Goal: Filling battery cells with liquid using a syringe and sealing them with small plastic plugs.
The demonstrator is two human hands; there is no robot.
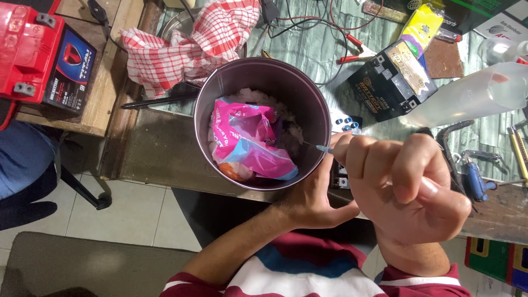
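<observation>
Our right hand (407,187) closes around a thin syringe (322,148), needle toward nine o'clock over the round bin (220,88). Our left hand (313,192) grips the bin's rim at four o'clock; pink packets (247,140) lie inside.

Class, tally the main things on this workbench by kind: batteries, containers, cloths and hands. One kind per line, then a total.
Batteries: 2, a red battery and a black battery
Containers: 2, a purple tin and a clear bottle
Cloths: 1, a red checked cloth
Hands: 2, left hand and right hand
Total: 7
</observation>
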